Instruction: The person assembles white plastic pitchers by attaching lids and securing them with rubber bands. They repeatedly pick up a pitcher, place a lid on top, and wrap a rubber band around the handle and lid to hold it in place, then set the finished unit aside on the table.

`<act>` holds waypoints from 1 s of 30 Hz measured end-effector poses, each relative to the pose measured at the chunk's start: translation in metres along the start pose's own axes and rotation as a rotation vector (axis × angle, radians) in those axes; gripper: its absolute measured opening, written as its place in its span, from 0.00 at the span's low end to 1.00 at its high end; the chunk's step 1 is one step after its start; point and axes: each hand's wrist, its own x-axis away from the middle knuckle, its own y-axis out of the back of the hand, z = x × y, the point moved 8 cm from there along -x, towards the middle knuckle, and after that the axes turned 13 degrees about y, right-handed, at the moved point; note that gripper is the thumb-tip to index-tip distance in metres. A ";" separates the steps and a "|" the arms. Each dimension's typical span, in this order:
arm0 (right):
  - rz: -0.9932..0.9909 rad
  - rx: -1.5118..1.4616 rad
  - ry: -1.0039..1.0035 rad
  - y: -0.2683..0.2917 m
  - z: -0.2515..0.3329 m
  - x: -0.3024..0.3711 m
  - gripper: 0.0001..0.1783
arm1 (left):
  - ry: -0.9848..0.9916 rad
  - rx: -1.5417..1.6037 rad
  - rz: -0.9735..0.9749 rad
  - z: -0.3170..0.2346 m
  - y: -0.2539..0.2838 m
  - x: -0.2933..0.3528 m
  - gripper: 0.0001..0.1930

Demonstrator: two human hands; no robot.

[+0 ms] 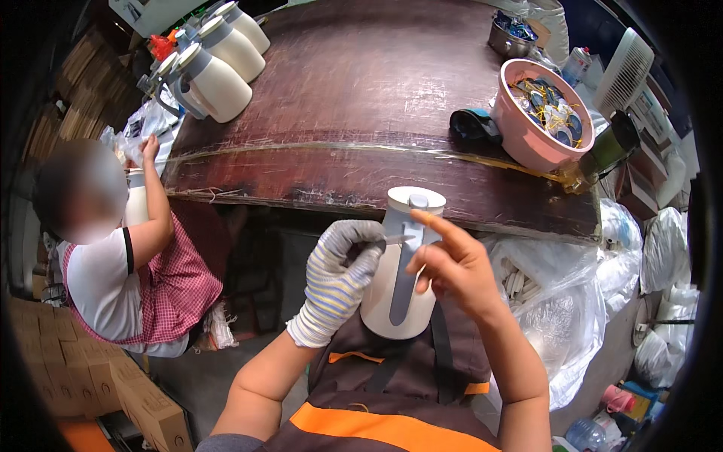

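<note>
A cream thermos jug [374,301] with a grey handle and a grey-and-white lid stands upright on my lap, against the table edge, its handle facing me. My left hand [340,270], in a white glove with blue and yellow stripes, is beside the upper handle. Its thumb and fingers are pinched on a small, pale, thin piece that I cannot make out. My bare right hand [457,265] is at the jug's right, fingers apart and partly bent. Its index finger, with an orange covering at the tip, reaches in front of the lid and hides part of it.
Several similar jugs [218,83] stand on the dark wooden table [354,83] at far left. A pink tub [506,113] of small parts stands at right. A co-worker [128,279] sits at left with another jug. Plastic bags [557,324] lie right, cardboard boxes [151,403] lower left.
</note>
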 end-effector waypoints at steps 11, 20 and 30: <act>0.018 0.824 0.326 -0.019 0.043 0.002 0.15 | 0.571 0.573 0.365 0.051 -0.045 0.013 0.30; 0.019 0.622 0.196 0.020 -0.026 0.025 0.07 | 0.517 0.261 0.054 0.045 0.030 0.014 0.24; -0.003 0.744 0.255 0.007 -0.014 0.031 0.06 | 0.427 0.009 -0.003 0.023 0.050 0.007 0.24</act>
